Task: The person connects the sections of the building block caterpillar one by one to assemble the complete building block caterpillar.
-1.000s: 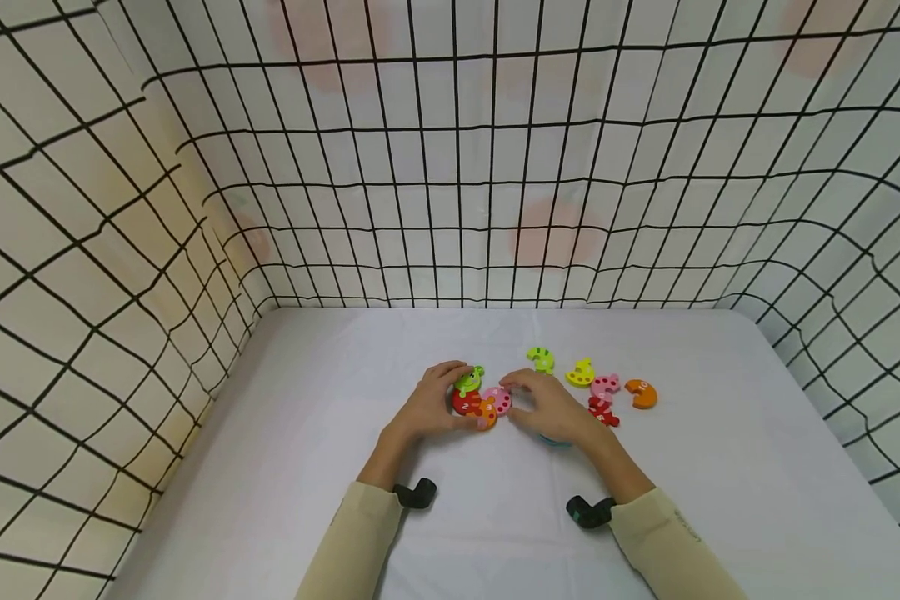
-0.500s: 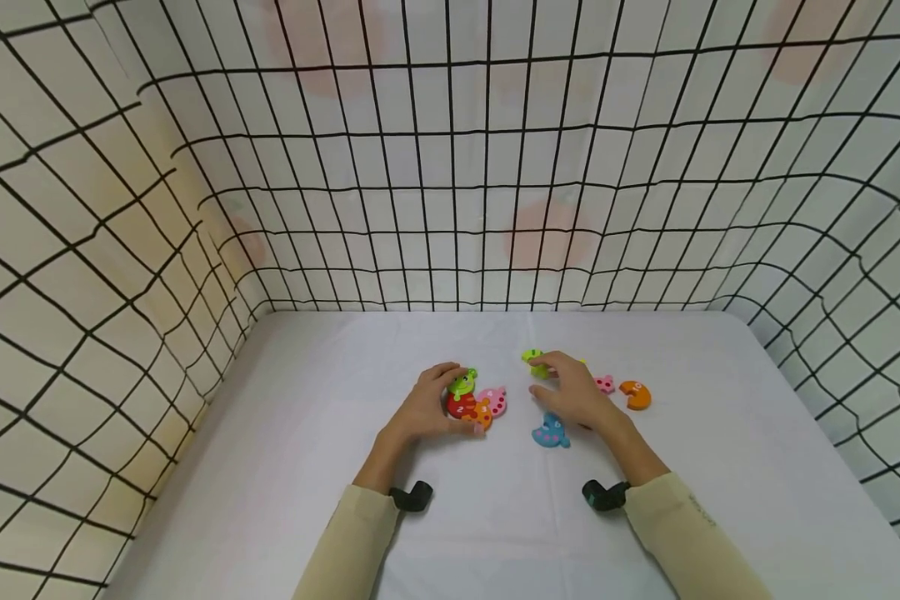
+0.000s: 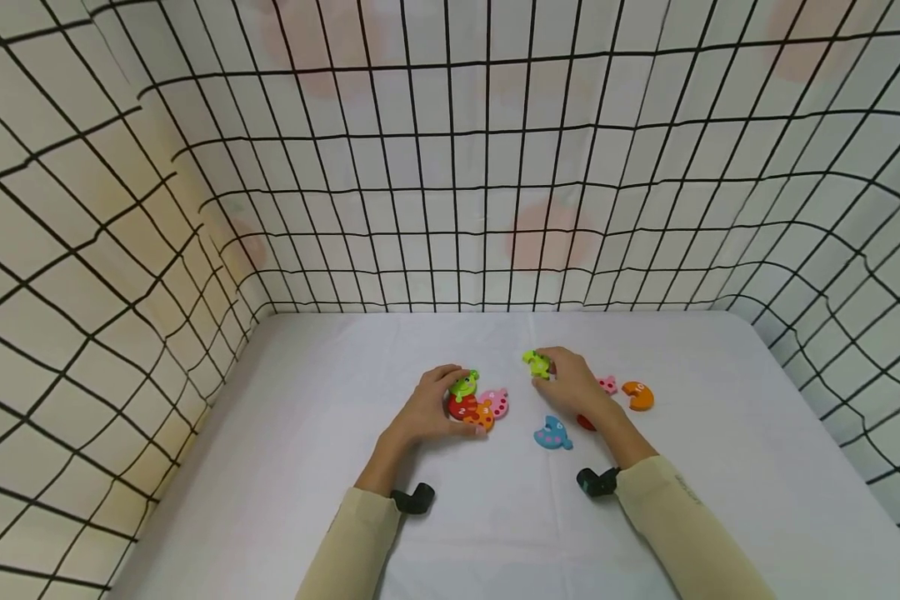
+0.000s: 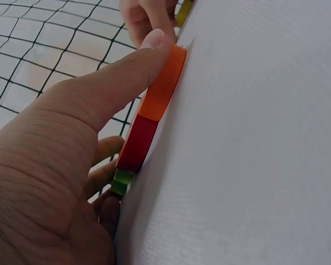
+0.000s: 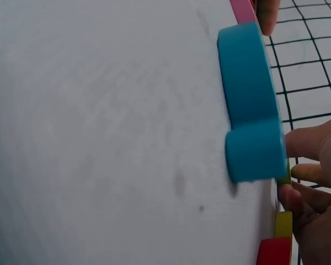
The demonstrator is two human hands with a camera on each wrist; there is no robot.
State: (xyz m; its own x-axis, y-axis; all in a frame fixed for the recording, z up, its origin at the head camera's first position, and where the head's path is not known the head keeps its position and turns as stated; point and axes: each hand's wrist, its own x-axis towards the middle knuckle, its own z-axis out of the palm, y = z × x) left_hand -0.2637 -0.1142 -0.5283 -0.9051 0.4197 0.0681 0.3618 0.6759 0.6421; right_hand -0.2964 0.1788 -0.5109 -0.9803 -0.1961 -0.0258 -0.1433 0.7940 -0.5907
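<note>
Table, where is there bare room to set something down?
Bare: between the left hand and net, between the sleeves, and right of the loose orange piece. Crowded: around the right hand, by the green piece, red piece, pink piece and blue piece, and at the left hand's joined pieces.

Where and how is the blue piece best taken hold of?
Probably across its rounded body, by opposite side walls, from above: the blue piece lies flat and apart on the table, and the right wrist view shows a thick edge to pinch.
</note>
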